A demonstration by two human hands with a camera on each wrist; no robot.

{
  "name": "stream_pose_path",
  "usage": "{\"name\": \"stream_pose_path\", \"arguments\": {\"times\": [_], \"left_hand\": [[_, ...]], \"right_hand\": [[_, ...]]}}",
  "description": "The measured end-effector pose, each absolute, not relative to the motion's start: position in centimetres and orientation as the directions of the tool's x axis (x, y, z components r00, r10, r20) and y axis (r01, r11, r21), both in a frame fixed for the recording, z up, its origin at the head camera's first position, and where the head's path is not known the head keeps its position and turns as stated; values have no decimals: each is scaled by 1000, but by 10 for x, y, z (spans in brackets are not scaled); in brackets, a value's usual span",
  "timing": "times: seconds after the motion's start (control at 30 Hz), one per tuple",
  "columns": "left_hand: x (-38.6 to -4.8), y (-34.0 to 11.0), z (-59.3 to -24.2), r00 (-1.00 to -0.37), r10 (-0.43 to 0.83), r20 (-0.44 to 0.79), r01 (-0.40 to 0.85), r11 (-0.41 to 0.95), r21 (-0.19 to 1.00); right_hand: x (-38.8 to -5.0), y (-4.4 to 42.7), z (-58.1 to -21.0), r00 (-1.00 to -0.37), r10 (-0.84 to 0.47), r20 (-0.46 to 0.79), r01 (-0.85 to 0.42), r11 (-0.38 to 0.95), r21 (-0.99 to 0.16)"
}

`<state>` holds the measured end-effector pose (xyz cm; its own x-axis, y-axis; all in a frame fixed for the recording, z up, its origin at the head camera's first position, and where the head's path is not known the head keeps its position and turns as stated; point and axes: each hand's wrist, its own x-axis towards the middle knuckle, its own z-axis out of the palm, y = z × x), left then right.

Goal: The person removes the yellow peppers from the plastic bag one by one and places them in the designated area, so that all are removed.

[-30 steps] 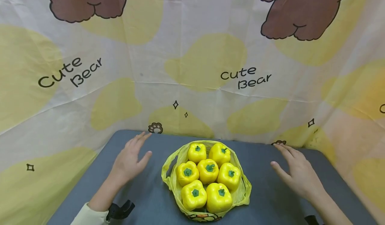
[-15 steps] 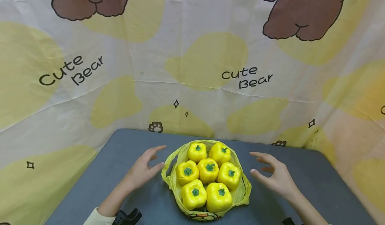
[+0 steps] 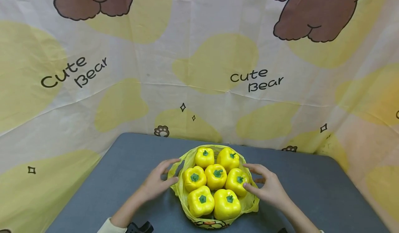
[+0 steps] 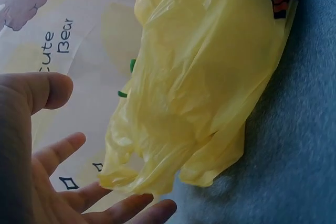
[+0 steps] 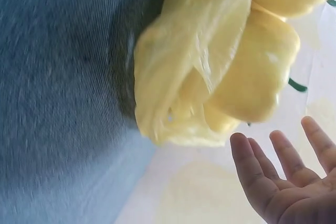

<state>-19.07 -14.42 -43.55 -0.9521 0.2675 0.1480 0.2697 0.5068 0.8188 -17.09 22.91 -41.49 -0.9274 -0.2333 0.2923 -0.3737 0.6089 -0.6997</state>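
A yellow plastic bag (image 3: 249,205) stands wide on the table, holding several yellow bell peppers (image 3: 215,177) with green stems. At the bag's left handle is my left hand (image 3: 156,182), fingers spread; in the left wrist view that hand (image 4: 68,182) lies beside the bag (image 4: 189,87), and contact is hard to tell. My right hand (image 3: 270,187) reaches over the bag's right rim, thumb near the right-hand pepper. In the right wrist view the right hand (image 5: 294,187) has its fingers apart, beside the bag (image 5: 163,77) and a pepper (image 5: 257,66), gripping nothing.
The dark grey table (image 3: 137,153) has rounded back corners. Behind it and at both sides hangs a pale cloth (image 3: 212,115) with yellow patches, brown bears and lettering. A dark wrist strap (image 3: 140,227) shows at the left sleeve.
Both hands have moved inward from the sides of the table to the bag's left and right edges. The bag and peppers stay in place.
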Motion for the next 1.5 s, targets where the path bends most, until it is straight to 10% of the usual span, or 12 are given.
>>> {"name": "stream_pose_path", "arguments": {"times": [1.5], "left_hand": [[-199, -120, -455, -949, 307, 64, 194, 412, 891]], "right_hand": [[-183, 209, -428, -957, -204, 207, -290, 661, -692]]}}
